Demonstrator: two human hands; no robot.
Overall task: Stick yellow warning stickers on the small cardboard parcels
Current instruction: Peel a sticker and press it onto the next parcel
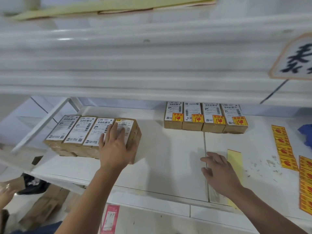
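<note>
At centre left of the frame, the left hand (116,146) lies flat on an unstickered parcel (134,135).
Its fingers are spread fairly straight over the end box of a bare row (74,130). The right hand (219,174), loose and empty, hovers over the white surface (168,157) beside a pale backing strip (234,159). The sticker sheets (283,146) lie at far right and the finished parcels (205,119) at upper right. Sliding the box under a flat palm could drag its neighbours askew, and a hastily placed sticker could cover the barcode.
</note>
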